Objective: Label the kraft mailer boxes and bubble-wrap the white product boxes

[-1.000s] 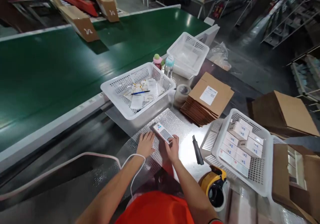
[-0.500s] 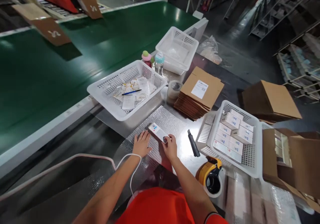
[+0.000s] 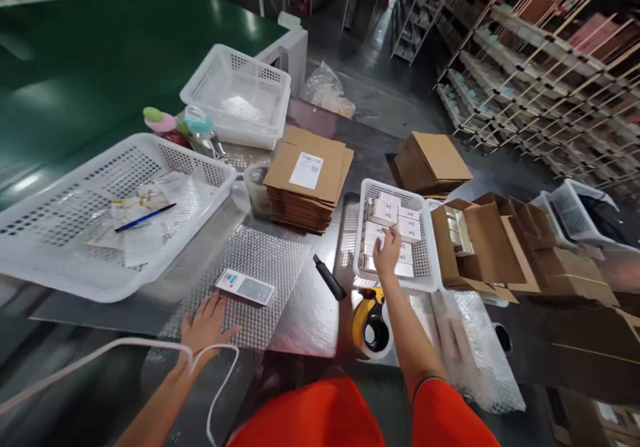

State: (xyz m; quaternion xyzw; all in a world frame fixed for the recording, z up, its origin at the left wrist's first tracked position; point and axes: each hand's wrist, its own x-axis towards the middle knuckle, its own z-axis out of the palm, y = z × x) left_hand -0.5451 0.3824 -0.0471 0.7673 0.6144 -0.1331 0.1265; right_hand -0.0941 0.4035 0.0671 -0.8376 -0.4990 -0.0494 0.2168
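My left hand [image 3: 207, 324] lies flat with fingers spread on a sheet of bubble wrap [image 3: 285, 260], its fingertips just below a small white box [image 3: 246, 286] with printing on its top. Over on the right, my right hand [image 3: 387, 254] is above a white plastic basket [image 3: 427, 260] of small white boxes [image 3: 380, 212]. Its fingers are a little apart and reach over the boxes; no box is lifted. Between my hands lie a black utility knife [image 3: 329, 278] and a yellow tape dispenser [image 3: 361, 324]. A white cord [image 3: 135, 342] passes over my left wrist.
A white basket [image 3: 107, 290] with papers and a blue pen [image 3: 145, 218] stands left. Behind are stacked baskets [image 3: 280, 104], bottles [image 3: 200, 130], a tape roll [image 3: 257, 190] and flat cardboard boxes [image 3: 300, 210]. An open carton [image 3: 493, 247] sits right; a green conveyor [image 3: 125, 40] runs behind.
My right hand has left the small white box and moved right to the basket of boxes. My left hand stays by the box on the bubble wrap. The view has swung right.
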